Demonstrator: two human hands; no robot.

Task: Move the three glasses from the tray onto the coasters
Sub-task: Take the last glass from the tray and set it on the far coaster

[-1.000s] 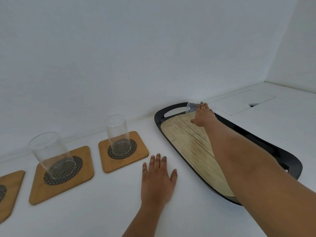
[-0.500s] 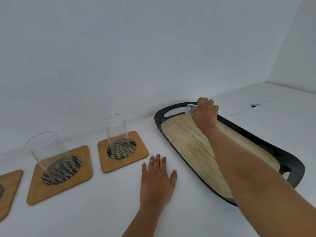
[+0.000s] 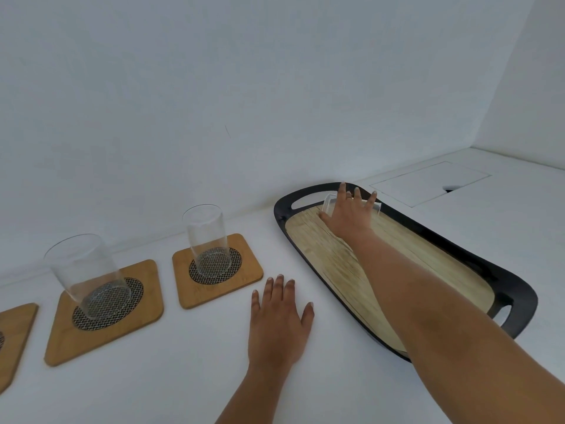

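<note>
A black tray (image 3: 458,246) with a bamboo floor lies on the white counter at the right. At its far end a clear glass (image 3: 329,205) seems to lie on its side under my right hand (image 3: 348,215), whose fingers are stretched out and apart over it. My left hand (image 3: 276,319) rests flat and open on the counter. One glass (image 3: 208,240) stands on a wooden coaster (image 3: 244,280), another glass (image 3: 87,276) on the coaster to its left (image 3: 146,313). A third coaster (image 3: 15,332) at the left edge holds nothing.
A white wall runs close behind the coasters and the tray. A flush white panel (image 3: 428,182) with a dark finger notch sits in the counter behind the tray. My right forearm crosses over the tray's near half.
My right hand, curled around the glass before, has spread its fingers out over it, and the glass now shows on both sides of the hand. My left hand has stayed put.
</note>
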